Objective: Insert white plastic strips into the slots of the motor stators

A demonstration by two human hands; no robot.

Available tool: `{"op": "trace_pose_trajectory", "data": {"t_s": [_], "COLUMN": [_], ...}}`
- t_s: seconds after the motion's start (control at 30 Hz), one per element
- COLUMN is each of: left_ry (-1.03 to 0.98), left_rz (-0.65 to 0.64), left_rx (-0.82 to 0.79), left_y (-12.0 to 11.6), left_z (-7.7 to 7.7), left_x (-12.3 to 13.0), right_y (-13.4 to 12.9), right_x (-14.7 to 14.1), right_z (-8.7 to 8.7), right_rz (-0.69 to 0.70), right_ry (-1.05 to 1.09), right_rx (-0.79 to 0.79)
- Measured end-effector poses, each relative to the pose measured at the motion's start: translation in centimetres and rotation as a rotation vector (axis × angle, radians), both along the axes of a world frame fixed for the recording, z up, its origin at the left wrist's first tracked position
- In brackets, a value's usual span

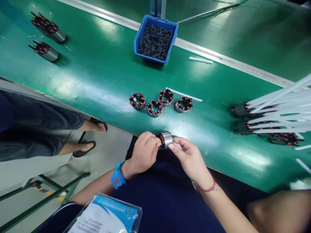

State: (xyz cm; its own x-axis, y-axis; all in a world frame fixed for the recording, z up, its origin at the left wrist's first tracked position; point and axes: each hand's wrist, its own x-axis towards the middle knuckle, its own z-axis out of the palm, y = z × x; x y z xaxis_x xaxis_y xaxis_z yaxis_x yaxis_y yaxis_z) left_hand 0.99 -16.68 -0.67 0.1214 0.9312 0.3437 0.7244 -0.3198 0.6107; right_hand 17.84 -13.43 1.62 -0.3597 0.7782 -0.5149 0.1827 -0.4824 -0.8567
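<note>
A silvery motor stator with copper windings is held just off the bench's front edge, its axis roughly sideways. My left hand, below a blue wristband, has its fingers closed on the stator's winding end. My right hand pinches a thin white tube against the stator's other end. Beyond my hands four stators lie on the green bench: one at the left, one lower in the middle, one behind it and one at the right.
A blue bin of short black tubes stands at the back. Stacked stators are at the far left; others with long white tubes lie right. Another person's legs show at left, and a blurred arm at lower right.
</note>
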Motion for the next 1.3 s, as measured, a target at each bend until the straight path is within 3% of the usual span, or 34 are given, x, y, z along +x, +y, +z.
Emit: {"op": "trace_pose_trajectory", "data": {"t_s": [0.13,0.3,0.43,0.67,0.83,1.1,1.23,1.3], "left_ry": [-0.045,-0.183,-0.175,-0.226,-0.276,-0.232,-0.214,-0.218], "left_rz": [-0.023,-0.044,-0.068,0.036,0.081,0.022,-0.008,-0.036], "left_rx": [0.107,-0.103,-0.139,-0.342,-0.36,-0.324,-0.351,-0.405], "left_y": [-0.1,0.0,0.1,-0.1,-0.1,-0.1,0.1,0.0], "left_z": [-0.4,0.4,0.9,1.0,0.9,1.1,1.4,1.7], "left_x": [-0.1,-0.4,-0.8,-0.6,-0.1,0.1,-0.3,-0.7], "right_y": [0.4,0.1,-0.4,-0.7,-0.8,-0.5,-0.1,1.0], "right_x": [-0.1,-0.2,-0.3,-0.7,-0.1,0.7,1.6,2.5], "right_z": [0.0,-0.2,-0.1,-0.1,0.3,0.7,1.3,2.1], "right_rz": [-0.003,0.067,0.119,0.104,0.144,0.182,0.313,0.414], "right_ry": [0.019,-0.063,-0.194,-0.304,-0.255,-0.117,-0.169,-0.246], "right_rx": [-0.05,0.021,0.148,0.251,0.214,0.125,0.103,0.19]}}
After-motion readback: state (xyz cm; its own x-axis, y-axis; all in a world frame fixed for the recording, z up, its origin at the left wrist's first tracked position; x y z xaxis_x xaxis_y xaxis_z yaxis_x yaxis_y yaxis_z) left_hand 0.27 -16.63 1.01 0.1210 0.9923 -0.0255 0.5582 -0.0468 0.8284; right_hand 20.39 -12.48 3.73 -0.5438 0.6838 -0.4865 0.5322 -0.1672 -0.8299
